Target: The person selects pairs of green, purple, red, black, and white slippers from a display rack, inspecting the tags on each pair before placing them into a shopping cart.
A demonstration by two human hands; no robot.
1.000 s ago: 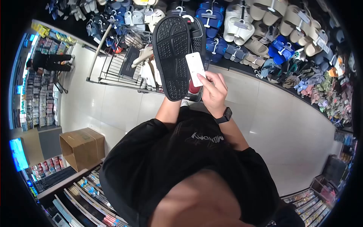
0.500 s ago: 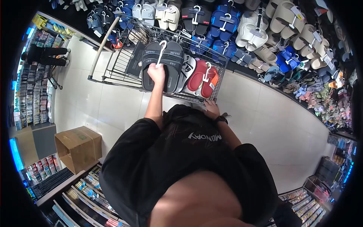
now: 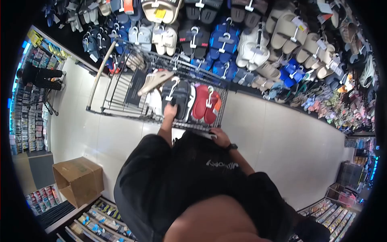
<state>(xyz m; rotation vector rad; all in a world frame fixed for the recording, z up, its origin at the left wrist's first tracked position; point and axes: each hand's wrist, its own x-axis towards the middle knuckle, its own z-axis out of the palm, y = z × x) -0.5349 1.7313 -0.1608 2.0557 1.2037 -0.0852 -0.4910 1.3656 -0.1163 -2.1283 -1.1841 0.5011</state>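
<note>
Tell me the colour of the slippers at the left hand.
The slippers are dark grey or black, with a white hanger; the head view shows this best.

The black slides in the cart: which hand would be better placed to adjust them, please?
Probably the left hand: it holds the black slides, while the right hand is at the near edge of the cart, by the red slides.

Cart [image 3: 96, 79]: two black slippers [image 3: 184, 101], two red slippers [image 3: 200, 103]

Black slippers [image 3: 183, 97] were gripped by left hand [image 3: 170, 111] | right hand [image 3: 220, 138] was rested at cart [image 3: 192, 126] edge | red slippers [image 3: 200, 105] were contained nearby
</note>
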